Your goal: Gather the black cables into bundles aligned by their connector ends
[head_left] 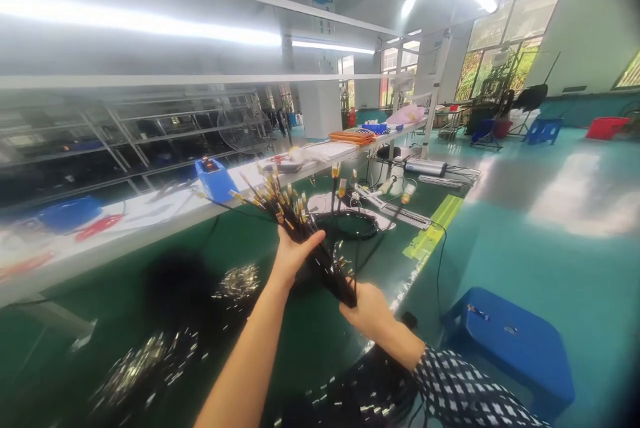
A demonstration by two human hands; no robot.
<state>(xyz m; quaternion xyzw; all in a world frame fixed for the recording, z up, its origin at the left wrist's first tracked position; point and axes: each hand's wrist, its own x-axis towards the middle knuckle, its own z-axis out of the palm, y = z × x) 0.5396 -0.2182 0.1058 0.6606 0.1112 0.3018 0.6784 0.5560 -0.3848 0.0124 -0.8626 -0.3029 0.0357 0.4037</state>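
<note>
A thick bundle of black cables with gold-coloured metal ends is held up over the green bench. My left hand is closed around its upper part, the thumb lying across the cables just below the spread of gold ends. Lower down, my right hand grips the same bundle, its fingers partly hidden behind the cables. A few cables stick out sideways from the bundle. On the bench below lie blurred heaps of cables with shiny ends, and a further dark pile sits near my right forearm.
A raised white shelf runs behind the bench, carrying a blue bin and orange trays. A coiled black cable, a metal rail and yellow-green tape are on the bench. A blue stool stands at right.
</note>
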